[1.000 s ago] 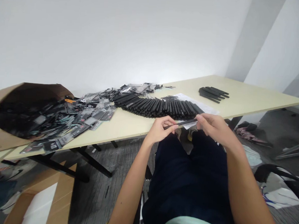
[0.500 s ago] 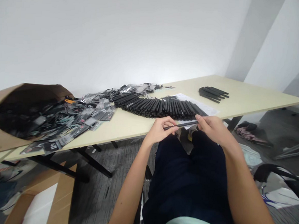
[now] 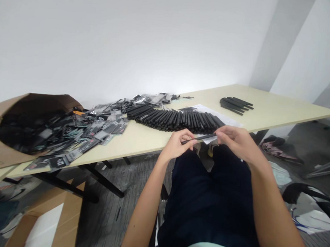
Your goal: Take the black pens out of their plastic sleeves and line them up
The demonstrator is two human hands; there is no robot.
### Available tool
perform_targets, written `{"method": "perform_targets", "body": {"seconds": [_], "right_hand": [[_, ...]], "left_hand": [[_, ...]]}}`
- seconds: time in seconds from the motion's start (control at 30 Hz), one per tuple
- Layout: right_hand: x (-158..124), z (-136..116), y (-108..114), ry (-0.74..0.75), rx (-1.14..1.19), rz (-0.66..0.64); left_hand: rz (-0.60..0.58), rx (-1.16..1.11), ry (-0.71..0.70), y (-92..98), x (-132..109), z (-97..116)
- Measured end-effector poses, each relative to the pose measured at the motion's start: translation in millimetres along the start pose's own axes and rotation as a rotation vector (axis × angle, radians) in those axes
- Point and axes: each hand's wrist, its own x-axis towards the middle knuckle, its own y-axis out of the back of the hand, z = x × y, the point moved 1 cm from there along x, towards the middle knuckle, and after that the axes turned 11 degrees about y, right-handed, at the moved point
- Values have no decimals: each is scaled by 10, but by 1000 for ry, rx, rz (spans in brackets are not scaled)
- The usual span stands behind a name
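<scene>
Pinching a thin black stick (image 3: 199,138) at both ends, left hand (image 3: 177,144) closed on the left tip, right hand (image 3: 234,140) on the right, over the lap at the near edge of the bench (image 3: 141,140). Just beyond, a long row of black sticks (image 3: 176,118); farther left, scattered packets (image 3: 97,128).

A: What is behind the long beige table (image 3: 141,140)?
B: A plain white wall (image 3: 131,42), evenly lit. At the table's right end stands a white pillar (image 3: 299,61).
A: And under it?
B: Black metal legs (image 3: 104,180) on dark grey carpet (image 3: 104,217).
</scene>
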Motion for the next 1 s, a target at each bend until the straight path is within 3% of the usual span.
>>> {"method": "perform_targets", "body": {"seconds": [0.17,0.43,0.63,0.73,0.87,1.0], "right_hand": [[22,49,-29,-54,-134,-76],[-4,-12,7,-51,118,-59],[19,44,-47,-79,-50,-116],[17,91,-58,-139,30,-115],[2,67,-10,-92,194,-20],[-2,4,15,-51,221,-65]], "left_hand": [[-33,-7,3,14,-7,-10],[-11,16,4,11,5,-15],[-50,-27,-3,13,2,-18],[-37,-22,-10,5,6,-27],[8,9,-15,-3,15,-36],[0,13,-11,1,15,-31]]}}
